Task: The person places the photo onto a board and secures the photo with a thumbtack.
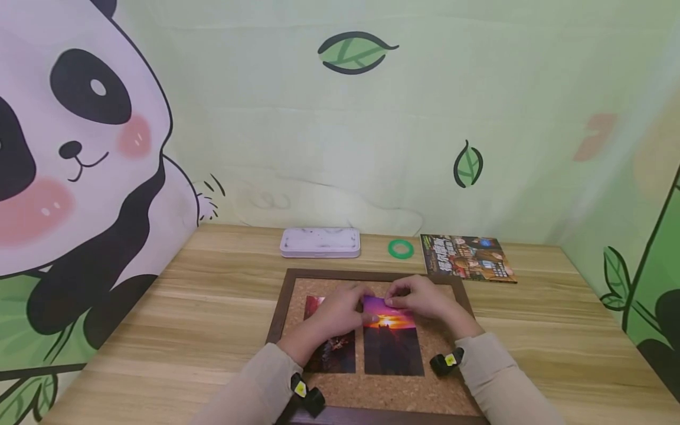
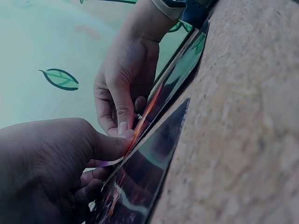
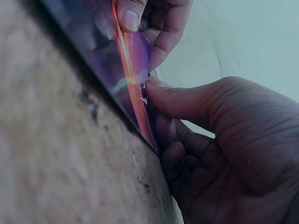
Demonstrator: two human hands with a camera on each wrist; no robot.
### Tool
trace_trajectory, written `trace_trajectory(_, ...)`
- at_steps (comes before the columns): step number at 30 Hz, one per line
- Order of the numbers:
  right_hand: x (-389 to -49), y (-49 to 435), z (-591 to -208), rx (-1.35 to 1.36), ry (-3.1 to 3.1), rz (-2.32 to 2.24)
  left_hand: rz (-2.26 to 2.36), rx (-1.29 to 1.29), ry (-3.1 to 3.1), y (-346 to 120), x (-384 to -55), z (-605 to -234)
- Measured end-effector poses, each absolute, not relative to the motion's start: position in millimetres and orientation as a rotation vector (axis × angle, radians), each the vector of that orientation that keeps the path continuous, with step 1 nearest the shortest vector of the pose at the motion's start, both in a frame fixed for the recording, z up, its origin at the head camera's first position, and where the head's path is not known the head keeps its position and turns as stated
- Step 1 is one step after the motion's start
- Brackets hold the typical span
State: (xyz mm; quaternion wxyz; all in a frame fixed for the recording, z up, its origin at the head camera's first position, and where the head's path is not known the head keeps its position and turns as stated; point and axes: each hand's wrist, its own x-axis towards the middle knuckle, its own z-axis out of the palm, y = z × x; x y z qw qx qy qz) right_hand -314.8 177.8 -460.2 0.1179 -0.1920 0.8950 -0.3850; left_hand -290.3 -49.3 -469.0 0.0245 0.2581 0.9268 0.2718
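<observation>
A sunset photo (image 1: 393, 351), purple and orange above a dark lower half, lies over a brown-framed cork board (image 1: 393, 392). My left hand (image 1: 340, 308) pinches its upper left part, thumb on the picture side and fingers behind the purple corner. At the top edge, my right hand (image 1: 419, 297) pinches the same photo between thumb and forefinger; in the right wrist view its thumb (image 3: 175, 100) is right at the edge. To the left, a dark red photo (image 1: 340, 359) rests on the cork, partly covered by my left hand and forearm.
Behind the board on the wooden table (image 1: 212, 319) stand a white marbled case (image 1: 320, 242) and a green tape roll (image 1: 401, 249). A colourful comic-style booklet (image 1: 467, 258) lies at the back right. A panda-printed backdrop (image 1: 255, 118) rises behind the table.
</observation>
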Motion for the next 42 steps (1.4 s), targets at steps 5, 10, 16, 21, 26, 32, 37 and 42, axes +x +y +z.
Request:
trace_trajectory(5,-314.0,177.1,-460.2,-0.542,2.62,-1.146,0.825,0.793,2.869,-49.4,-290.1,-469.7)
trace_trajectory(10,-313.3,175.2,-459.0,-0.507,2.625,-1.161,0.815,0.789,2.869,-48.7,-290.7,-468.9)
trace_trajectory(16,-313.1,172.2,-458.5,-0.455,2.669,-1.158,0.804,0.782,2.87,-48.4,-289.8,-467.0)
trace_trajectory(21,-313.4,170.7,-457.9,-0.412,2.699,-1.117,0.805,0.779,2.86,-48.7,-290.0,-467.1)
trace_trajectory(26,-312.9,168.7,-456.6,-0.358,2.706,-1.087,0.803,0.795,2.863,-49.2,-291.3,-468.7)
trace_trajectory(32,-313.3,166.8,-457.0,-0.274,2.704,-1.075,0.808,0.8,2.855,-49.8,-292.0,-470.3)
trace_trajectory(37,-313.7,165.5,-456.9,-0.254,2.708,-1.086,0.802,0.796,2.856,-49.7,-292.9,-469.8)
trace_trajectory(42,-313.5,166.8,-457.1,-0.247,2.721,-1.094,0.787,0.799,2.866,-48.3,-293.1,-470.2)
